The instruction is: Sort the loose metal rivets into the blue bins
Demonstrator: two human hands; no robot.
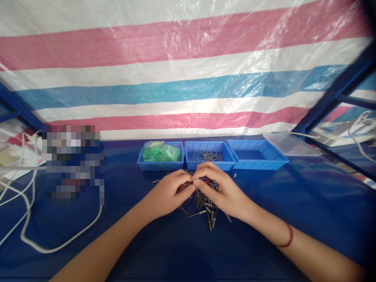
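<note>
Over a loose pile of pop rivets on the blue tabletop, my two hands meet at the fingertips. My left hand is closed in a pinch, thumb against the index finger. From the other side, my right hand is closed too, its thumb and forefinger touching the left fingertips. Whatever lies between the fingertips is too small and covered to make out. Part of the rivet pile is hidden beneath both hands. Just behind them is a blue bin with several rivets inside.
Left of that bin, another blue bin holds green plastic packets. A third blue bin stands at the right, by a clear plastic lid. White cables trail across the left side. A striped sheet hangs behind.
</note>
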